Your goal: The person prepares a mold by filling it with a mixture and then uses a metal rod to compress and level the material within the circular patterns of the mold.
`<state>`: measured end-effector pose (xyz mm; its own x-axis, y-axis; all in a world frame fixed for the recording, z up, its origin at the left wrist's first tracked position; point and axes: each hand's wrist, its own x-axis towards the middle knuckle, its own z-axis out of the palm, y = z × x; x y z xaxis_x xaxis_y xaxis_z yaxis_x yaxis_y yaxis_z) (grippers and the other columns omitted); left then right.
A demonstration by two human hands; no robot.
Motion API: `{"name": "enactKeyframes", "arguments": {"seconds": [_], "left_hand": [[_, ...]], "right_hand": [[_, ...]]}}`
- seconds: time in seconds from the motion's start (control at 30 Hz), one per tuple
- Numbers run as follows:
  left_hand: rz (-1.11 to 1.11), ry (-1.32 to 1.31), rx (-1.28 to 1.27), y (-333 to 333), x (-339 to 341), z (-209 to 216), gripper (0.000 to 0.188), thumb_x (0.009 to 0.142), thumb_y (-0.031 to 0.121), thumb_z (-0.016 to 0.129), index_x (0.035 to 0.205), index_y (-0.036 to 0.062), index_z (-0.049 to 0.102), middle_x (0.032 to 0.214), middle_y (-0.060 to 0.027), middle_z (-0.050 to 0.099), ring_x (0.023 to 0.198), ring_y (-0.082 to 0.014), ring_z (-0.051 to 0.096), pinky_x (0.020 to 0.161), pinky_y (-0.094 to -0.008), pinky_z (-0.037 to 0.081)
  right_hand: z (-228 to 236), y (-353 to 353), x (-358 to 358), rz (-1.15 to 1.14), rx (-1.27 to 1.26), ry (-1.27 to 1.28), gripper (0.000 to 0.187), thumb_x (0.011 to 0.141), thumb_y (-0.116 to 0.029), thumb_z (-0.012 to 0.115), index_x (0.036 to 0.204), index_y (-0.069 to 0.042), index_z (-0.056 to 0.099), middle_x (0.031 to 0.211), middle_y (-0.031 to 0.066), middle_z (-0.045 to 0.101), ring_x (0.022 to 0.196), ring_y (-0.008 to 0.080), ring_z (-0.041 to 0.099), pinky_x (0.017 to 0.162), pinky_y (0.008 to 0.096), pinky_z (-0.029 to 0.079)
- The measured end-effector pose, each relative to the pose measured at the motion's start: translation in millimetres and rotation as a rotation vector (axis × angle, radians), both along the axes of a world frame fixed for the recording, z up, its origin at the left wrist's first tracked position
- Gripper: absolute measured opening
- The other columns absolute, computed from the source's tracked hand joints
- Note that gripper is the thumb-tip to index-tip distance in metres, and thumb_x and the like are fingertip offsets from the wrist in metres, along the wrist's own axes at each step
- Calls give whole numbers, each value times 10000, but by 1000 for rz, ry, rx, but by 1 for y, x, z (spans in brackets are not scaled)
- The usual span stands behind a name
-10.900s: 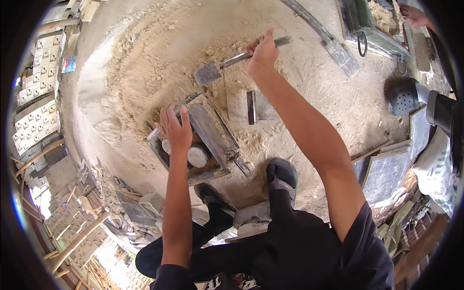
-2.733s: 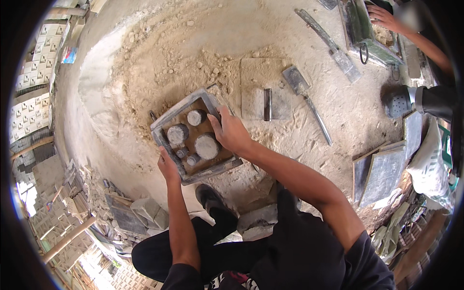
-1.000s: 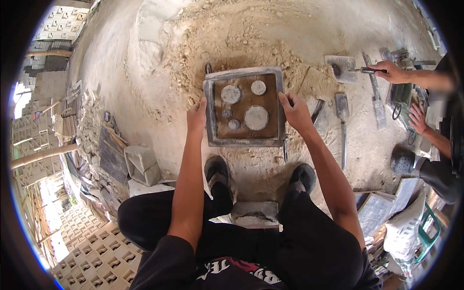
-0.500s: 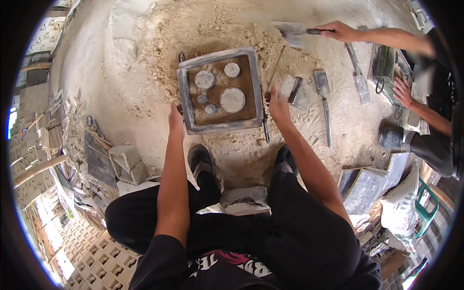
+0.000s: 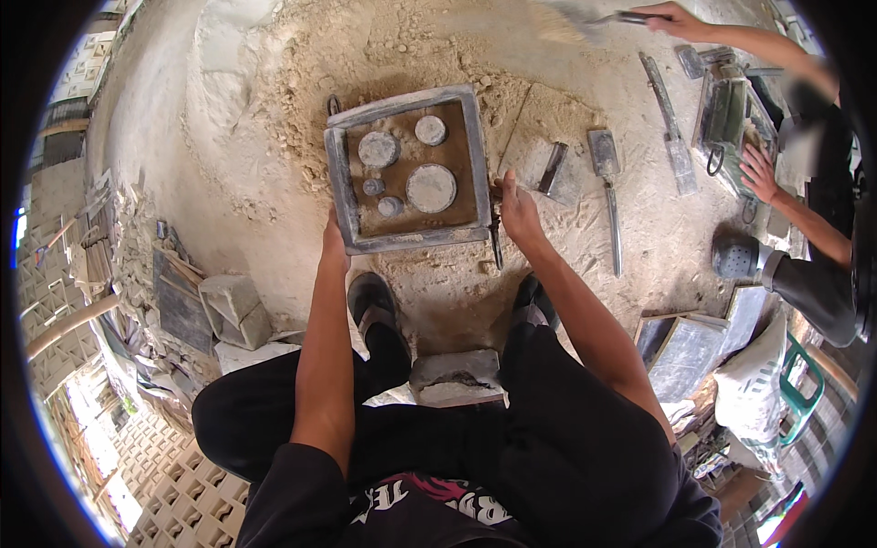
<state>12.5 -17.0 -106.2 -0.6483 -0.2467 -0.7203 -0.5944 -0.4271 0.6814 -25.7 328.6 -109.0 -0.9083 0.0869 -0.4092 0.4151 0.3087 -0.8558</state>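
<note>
A square, shallow grey mould box with thick dusty walls (image 5: 420, 239) sits over the pale floor (image 5: 228, 201) at 12 o'clock from the person, just beyond two dark shoes (image 5: 373, 297). It holds a flat brown fill (image 5: 405, 163) with three round, pale grey discs (image 5: 431, 188) and two small grey knobs (image 5: 390, 206) standing in it. The left hand (image 5: 335, 239) lies against the box near its 8 o'clock corner and the right hand (image 5: 522, 216) beside its 4 o'clock edge, next to a slim dark metal rod (image 5: 496, 242); both sets of fingers are partly hidden, so I cannot tell how firmly either grip is closed. With the hands at unequal heights along the sides, an uneven pull could tilt the box, probably shifting the fill or toppling a disc. Loose sandy crumbs (image 5: 306, 100), close by at 10 o'clock, could fall in if the wall were jolted. At 2 o'clock a co-worker's hand (image 5: 671, 20) wields a blurred, dark-handled tool (image 5: 630, 16), whose swing might fling grit this way.
</note>
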Motion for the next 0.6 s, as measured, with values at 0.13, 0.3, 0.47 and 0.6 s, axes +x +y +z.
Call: {"name": "enactKeyframes", "arguments": {"seconds": [0.13, 0.3, 0.47, 0.6], "left_hand": [[-9, -24, -28, -1, 0, 0, 519, 1031, 428, 310, 1420, 98, 410, 1340, -63, 542, 1224, -229, 519, 1046, -370, 412], [-40, -30, 20, -8, -4, -1, 559, 1029, 437, 311, 1435, 60, 391, 1380, -90, 516, 1265, -237, 491, 1070, -357, 381], [-103, -8, 9, -11, -1, 1, 605, 1030, 463, 283, 1451, 36, 362, 1411, -107, 495, 1293, -250, 471, 1094, -360, 357], [-110, 31, 51, -4, -17, 16, 617, 1031, 478, 241, 1445, 36, 365, 1384, -134, 509, 1260, -278, 498, 1066, -388, 403]], "right_hand": [[1, 1, -3, 27, 0, -45, 821, 991, -615, 185, 1008, 83, 616, 996, 354, 610, 1055, 509, 550, 918, 483, 407], [7, 1, -14, 58, 34, -73, 817, 992, -614, 184, 1004, 81, 614, 983, 347, 613, 1035, 507, 555, 909, 482, 411], [52, -11, -64, 75, 78, 9, 782, 1002, -588, 188, 948, 71, 607, 960, 346, 607, 975, 512, 561, 874, 502, 419], [64, -24, -106, 75, 105, 167, 738, 1018, -545, 195, 910, 69, 591, 934, 324, 603, 938, 494, 560, 844, 502, 425]]}}
